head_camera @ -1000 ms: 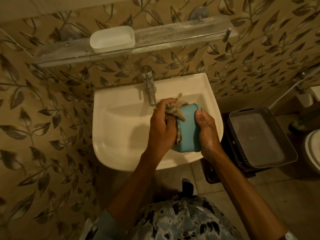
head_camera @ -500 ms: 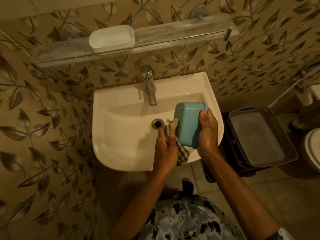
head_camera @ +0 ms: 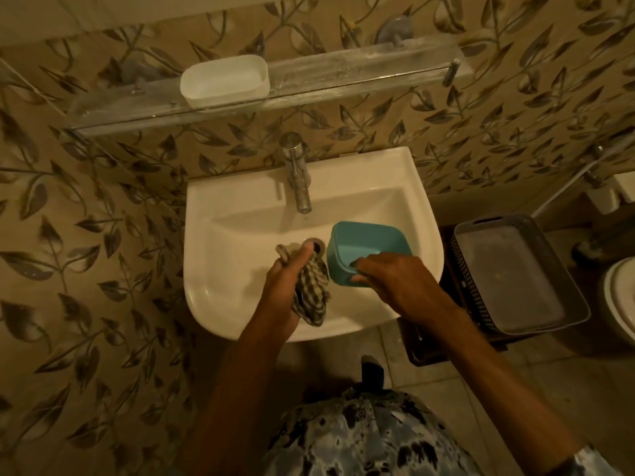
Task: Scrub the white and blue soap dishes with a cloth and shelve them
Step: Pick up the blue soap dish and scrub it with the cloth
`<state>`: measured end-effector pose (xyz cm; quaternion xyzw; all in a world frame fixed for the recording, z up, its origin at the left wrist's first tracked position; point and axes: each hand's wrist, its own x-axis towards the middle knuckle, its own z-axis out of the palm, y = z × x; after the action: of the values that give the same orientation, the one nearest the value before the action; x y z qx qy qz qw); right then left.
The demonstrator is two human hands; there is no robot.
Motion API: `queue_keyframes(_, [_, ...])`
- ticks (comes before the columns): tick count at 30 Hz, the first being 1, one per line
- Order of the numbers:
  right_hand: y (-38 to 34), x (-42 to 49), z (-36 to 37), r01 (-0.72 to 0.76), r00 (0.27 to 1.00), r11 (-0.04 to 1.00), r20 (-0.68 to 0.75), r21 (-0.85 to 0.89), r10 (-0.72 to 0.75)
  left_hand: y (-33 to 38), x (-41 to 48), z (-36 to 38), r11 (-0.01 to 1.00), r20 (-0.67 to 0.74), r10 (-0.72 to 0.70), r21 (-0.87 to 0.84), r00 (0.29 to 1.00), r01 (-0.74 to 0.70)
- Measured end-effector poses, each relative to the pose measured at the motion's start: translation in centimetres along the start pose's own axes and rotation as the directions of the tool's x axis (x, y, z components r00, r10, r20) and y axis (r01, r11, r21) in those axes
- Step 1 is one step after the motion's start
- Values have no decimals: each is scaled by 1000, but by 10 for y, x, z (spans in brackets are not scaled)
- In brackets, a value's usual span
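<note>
We see white dish [head_camera: 224, 80] already on shelf [head_camera: 360, 73], so that half looks done. L hand [head_camera: 285, 286] grips checked cloth [head_camera: 311, 293] over sink [head_camera: 240, 235], just beside blue dish [head_camera: 367, 252]. R hand [head_camera: 402, 286] pinches its near rim, dish tilted over the basin. Left, we judge: maybe more scrubbing, then shelving it.

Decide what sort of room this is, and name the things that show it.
Most likely a bathroom: a white sink with a metal tap, a glass shelf above it holding a white soap dish, and what looks like a toilet rim at the right edge.
</note>
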<state>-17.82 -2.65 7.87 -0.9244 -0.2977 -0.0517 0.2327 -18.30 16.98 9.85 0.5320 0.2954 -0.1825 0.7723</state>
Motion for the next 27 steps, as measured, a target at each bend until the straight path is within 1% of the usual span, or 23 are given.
queue_keyframes(2, [-8,0,4,100,994,995,53,-25,-99,1,3,-2,996,68,52,71,996,-57])
queue_keyframes(4, [-14,2,8,177,982,981,78,-76,-171,-3,4,-3,990,124,78,108,989,-92])
queue_keyframes(6, [-16,3,10,210,977,975,54,-70,-207,-8,7,-5,989,121,90,102,989,-103])
queue_keyframes(7, [-15,3,9,211,977,976,20,-60,-210,-10,8,-7,991,117,91,86,989,-101])
queue_keyframes(9, [-12,-2,5,162,981,986,-99,-31,-165,-12,10,-10,993,124,86,70,989,-95])
queue_keyframes(10, [-10,-5,3,111,978,994,-180,10,-108,-13,11,-12,993,124,85,66,989,-94])
queue_keyframes(11, [-10,-8,1,39,962,995,-273,91,-13,-14,11,-13,994,123,88,58,988,-96])
queue_keyframes(12, [-9,-10,-2,-58,924,972,-357,228,139,-13,10,-14,994,128,95,50,987,-102])
queue_keyframes(13, [-8,-10,-3,-164,854,891,-391,423,343,-12,10,-15,993,136,105,43,985,-112])
queue_keyframes(14, [-5,-9,-6,-256,764,722,-323,643,559,-11,10,-15,991,145,119,41,982,-126])
queue_keyframes(15, [-3,-6,-8,-321,688,469,-137,823,712,-10,10,-16,989,151,135,45,979,-143])
queue_keyframes(16, [1,-4,-9,-360,663,203,96,911,742,-9,9,-15,985,154,151,62,977,-162])
queue_keyframes(17, [5,-4,-8,-390,679,-14,298,921,671,-9,8,-15,979,159,166,88,973,-181])
queue_keyframes(18, [7,-6,-6,-408,704,-148,414,901,577,-8,8,-13,973,169,177,120,970,-198])
queue_keyframes(19, [7,-8,-4,-409,723,-215,458,887,518,-7,7,-11,964,180,186,159,966,-215])
queue_keyframes(20, [6,-9,-2,-400,724,-252,472,881,503,-7,7,-8,951,186,195,204,963,-232])
queue_keyframes(21, [4,-10,0,-391,710,-269,474,880,521,-7,7,-6,937,180,201,252,963,-243])
queue_keyframes(23, [2,-10,6,-367,662,-249,440,896,607,-5,8,-4,905,139,212,346,967,-248])
queue_keyframes(25, [1,-11,8,-349,599,-191,375,918,708,-3,9,-4,874,47,223,432,974,-221])
queue_keyframes(27, [-1,-11,9,-368,546,-59,267,928,794,1,10,-4,882,-67,219,439,974,-168])
